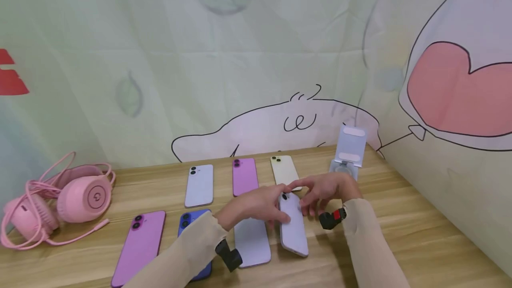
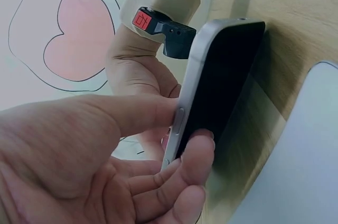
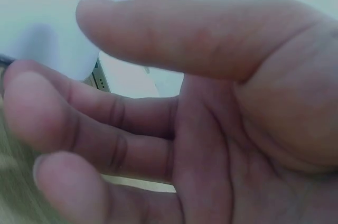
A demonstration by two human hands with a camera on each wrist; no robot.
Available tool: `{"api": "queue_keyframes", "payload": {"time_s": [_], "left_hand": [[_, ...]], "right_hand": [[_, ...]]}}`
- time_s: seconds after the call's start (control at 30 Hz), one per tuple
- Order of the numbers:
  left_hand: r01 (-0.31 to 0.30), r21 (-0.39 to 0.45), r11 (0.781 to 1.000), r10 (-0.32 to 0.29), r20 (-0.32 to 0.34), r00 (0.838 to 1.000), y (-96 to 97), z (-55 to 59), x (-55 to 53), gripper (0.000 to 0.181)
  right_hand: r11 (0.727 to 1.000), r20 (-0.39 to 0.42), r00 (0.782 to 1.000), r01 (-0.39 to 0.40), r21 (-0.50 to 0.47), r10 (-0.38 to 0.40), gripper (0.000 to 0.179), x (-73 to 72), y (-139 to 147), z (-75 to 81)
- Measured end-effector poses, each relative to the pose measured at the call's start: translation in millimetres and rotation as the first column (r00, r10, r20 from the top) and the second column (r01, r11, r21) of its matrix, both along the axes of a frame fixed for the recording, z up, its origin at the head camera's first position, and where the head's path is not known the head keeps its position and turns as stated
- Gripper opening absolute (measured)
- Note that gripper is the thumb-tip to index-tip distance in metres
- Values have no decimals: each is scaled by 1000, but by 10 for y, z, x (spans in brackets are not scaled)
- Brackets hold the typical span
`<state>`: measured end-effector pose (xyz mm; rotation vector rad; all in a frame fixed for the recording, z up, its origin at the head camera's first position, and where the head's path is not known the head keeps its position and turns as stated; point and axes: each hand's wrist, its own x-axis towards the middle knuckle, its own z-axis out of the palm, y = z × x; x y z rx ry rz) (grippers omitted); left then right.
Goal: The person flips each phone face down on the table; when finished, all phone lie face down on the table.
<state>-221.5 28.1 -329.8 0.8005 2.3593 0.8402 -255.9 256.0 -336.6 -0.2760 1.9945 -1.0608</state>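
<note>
A pale lavender smartphone (image 1: 294, 234) is tilted up from the wooden table, its camera end towards the back. My left hand (image 1: 260, 206) grips it, thumb on one side and fingers on the other; the left wrist view shows the dark screen (image 2: 227, 71) and side buttons. On the phone's right is my right hand (image 1: 326, 190), its index finger reaching to the top end. In the right wrist view the right thumb (image 3: 174, 36) lies straight beside the pale back (image 3: 42, 2), the other fingers loosely bent near its edge. Another pale phone (image 1: 252, 243) lies left of the held one.
Behind lie a white phone (image 1: 200, 186), a pink-purple phone (image 1: 245, 177) and a cream phone (image 1: 284, 170). A blue phone (image 1: 196, 216) is partly under my left sleeve, beside a purple phone (image 1: 140, 243). A pink headset (image 1: 84, 199) sits left, a phone stand (image 1: 350, 146) back right.
</note>
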Motion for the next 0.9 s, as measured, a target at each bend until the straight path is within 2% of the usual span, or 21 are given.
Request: {"api": "queue_keyframes", "payload": {"time_s": [0.2,0.43,0.73,0.9], "left_hand": [[2,-25,1000,-2,-8,1000,16,-21,-10,70],[-6,-19,1000,6,11,1000,38,-132,-23,69],[-10,-15,1000,11,41,999,58,-238,-35,70],[-4,-41,999,3,-10,1000,88,-268,-15,71]], "right_hand": [[1000,-4,1000,14,17,-14,54,-13,-8,23],[1000,-20,1000,13,28,-12,53,3,2,2],[993,-34,996,90,74,-88,47,18,-9,8],[992,-44,996,85,89,-81,45,16,-8,3]]}}
